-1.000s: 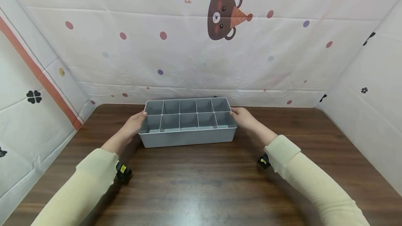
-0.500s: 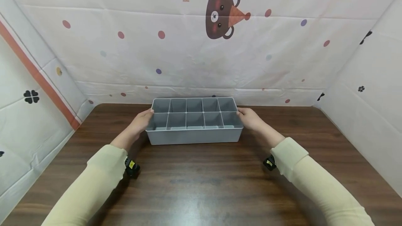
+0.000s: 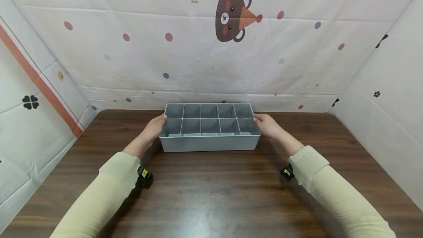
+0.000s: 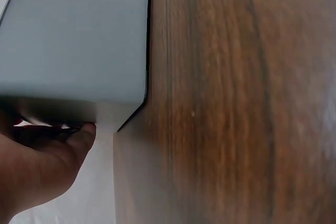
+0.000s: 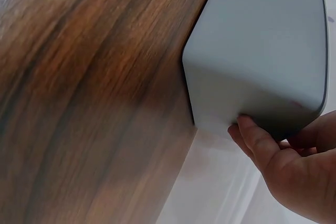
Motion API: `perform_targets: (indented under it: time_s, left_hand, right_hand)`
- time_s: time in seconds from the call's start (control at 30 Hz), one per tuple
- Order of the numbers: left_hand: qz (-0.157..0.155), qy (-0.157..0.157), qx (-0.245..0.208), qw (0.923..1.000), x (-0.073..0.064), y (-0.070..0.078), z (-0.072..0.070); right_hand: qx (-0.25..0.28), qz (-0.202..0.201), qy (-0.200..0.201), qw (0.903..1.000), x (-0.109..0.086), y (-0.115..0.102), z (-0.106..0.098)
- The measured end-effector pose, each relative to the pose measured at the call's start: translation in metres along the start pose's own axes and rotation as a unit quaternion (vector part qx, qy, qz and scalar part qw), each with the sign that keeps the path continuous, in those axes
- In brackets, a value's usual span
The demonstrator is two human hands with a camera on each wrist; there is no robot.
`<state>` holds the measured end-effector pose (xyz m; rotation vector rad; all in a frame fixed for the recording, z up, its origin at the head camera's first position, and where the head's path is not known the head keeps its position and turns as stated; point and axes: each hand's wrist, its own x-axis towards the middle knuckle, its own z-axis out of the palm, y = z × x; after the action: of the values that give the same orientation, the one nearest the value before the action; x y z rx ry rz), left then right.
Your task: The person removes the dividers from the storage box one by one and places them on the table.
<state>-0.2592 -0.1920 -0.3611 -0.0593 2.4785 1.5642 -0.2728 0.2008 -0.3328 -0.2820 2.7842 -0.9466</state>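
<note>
A grey divided storage box (image 3: 209,144) sits at the back of the wooden table, its two rows of compartments facing up with nothing in them. My left hand (image 3: 154,127) grips its left end, thumb over the rim. At the opposite end, my right hand (image 3: 267,125) holds the rim in the same way. In the left wrist view, fingers of the left hand (image 4: 47,166) press the box's end wall (image 4: 73,40) from outside. The right wrist view has the right hand (image 5: 294,171) with fingertips against the other end wall (image 5: 252,40).
The brown wooden table (image 3: 211,194) stretches in front of the box. Behind it hangs a white patterned cloth (image 3: 198,61) with dots and a bear, close to the box's back edge. More cloth (image 3: 390,120) closes off both sides. A black wrist camera (image 3: 144,176) sits under each cuff.
The box has slid to the right along the back of the table, with both hands moving along on its ends. The shift is smaller in the last half second.
</note>
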Motion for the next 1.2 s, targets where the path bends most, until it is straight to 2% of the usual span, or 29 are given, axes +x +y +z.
perform_targets:
  time_s: [0.63,0.9,1.2]
  left_hand:
    - [0.014,-0.003,-0.015,0.9998,0.008,0.005,0.013]
    - [0.018,-0.005,-0.002,0.9998,0.01,0.008,0.017]
    - [0.019,-0.002,0.0,0.9998,0.012,0.011,0.02]
  right_hand:
    - [-0.004,0.003,0.017,0.9998,0.001,0.01,-0.009]
    - [0.045,0.027,0.01,0.9985,0.001,0.01,-0.011]
    - [-0.009,0.014,0.016,0.9997,0.005,0.012,-0.015]
